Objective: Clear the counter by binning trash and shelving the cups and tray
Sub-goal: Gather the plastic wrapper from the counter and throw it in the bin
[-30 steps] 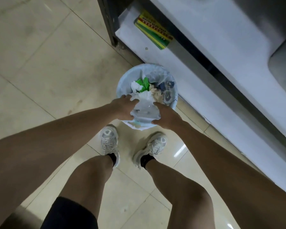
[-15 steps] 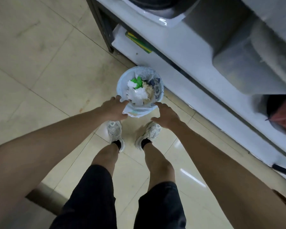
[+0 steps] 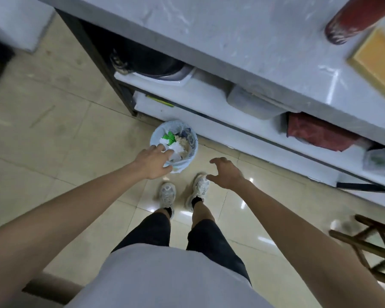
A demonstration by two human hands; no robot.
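Pale blue bin [image 3: 193, 152], green scrap [image 3: 169, 136]

A single head-worn view looks steeply down from standing height at the floor [image 3: 42, 134] and the person's own shoes (wide-angle, edges bowed), the table [image 3: 242, 36] edge running across the top.

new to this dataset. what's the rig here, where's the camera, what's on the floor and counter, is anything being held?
No robot: a person works with bare hands, filmed by one wide-angle camera on their head looking down, so you see their own arms, legs and shoes. On the tiled floor stands a small trash bin with a plastic liner, filled with white, green and brownish trash. The left hand overlaps the bin's near rim; whether it grips anything there is unclear. The right hand hangs beside the bin, fingers loosely spread, holding nothing. At upper right, the pale counter carries an orange tray. Shelves below it hold containers.
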